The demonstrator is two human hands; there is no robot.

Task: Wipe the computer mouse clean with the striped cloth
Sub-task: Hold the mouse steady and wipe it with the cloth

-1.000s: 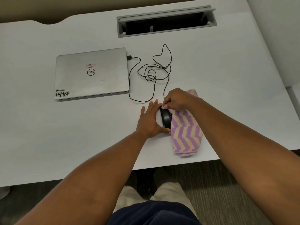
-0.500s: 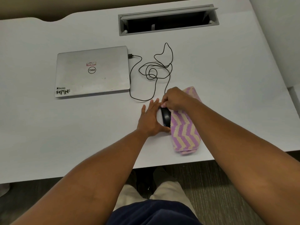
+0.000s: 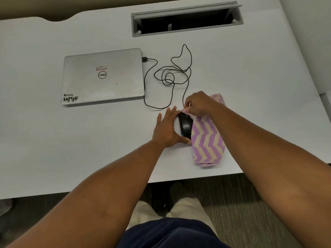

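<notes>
A view looking down from a person's head onto a white desk point(image 3: 53, 140). Near the front edge, slightly right of centre, a black computer mouse point(image 3: 185, 126) lies on the desk, its long axis running near to far. The left hand point(image 3: 167, 130) rests flat against the mouse's left side, fingers spread and pointing away, the thumb curled round the mouse's near end. The right hand point(image 3: 199, 104) sits at the mouse's far end, fingers pinched shut on a corner of the striped cloth point(image 3: 207, 140), bunching it against the mouse. The cloth has purple and cream zigzag stripes; it lies folded just right of the mouse, touching it, and stretches toward the near edge of the desk. A thin black cable point(image 3: 172, 77) runs from the far end of the mouse in loose loops to a closed silver laptop point(image 3: 103, 76), which lies farther back and to the left. At the far side, a grey cable slot point(image 3: 186, 18) is open in the desk.
</notes>
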